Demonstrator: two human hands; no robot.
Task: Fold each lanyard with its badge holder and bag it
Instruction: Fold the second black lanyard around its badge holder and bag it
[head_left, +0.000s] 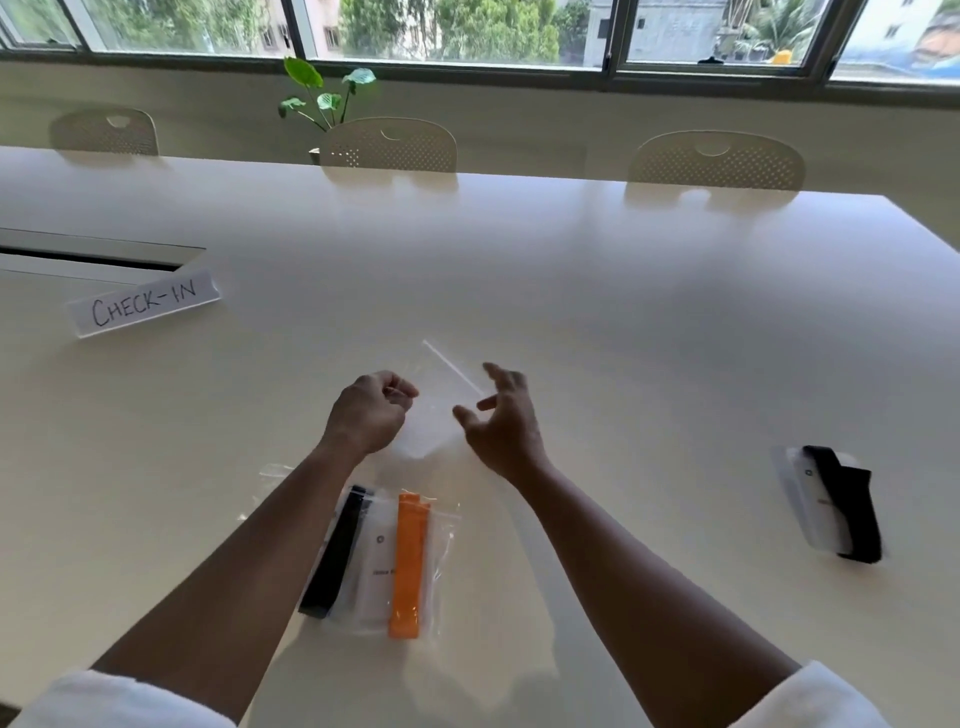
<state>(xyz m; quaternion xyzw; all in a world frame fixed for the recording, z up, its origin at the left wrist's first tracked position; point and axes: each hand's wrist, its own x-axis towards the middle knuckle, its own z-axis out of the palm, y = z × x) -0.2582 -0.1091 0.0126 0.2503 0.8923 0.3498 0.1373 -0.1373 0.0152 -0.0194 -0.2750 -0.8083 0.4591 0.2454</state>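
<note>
A: Near: bagged lanyards (395, 561) (black, orange). Beyond?

B: Left hand (370, 411) pinches empty clear bag (434, 410); right hand (501, 415) spread, empty. Folded black lanyard (831, 501) lies far right, needing fetching, probably after opening the bag.

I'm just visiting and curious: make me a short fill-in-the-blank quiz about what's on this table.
1. The paper sign reads ____.
2. The bagged lanyard nearest the person is coloured ____.
3. The left hand pinches an empty clear ____.
4. The unbagged lanyard by the table's right edge is coloured ____.

Missing words: CHECK-IN; orange; bag; black
</note>
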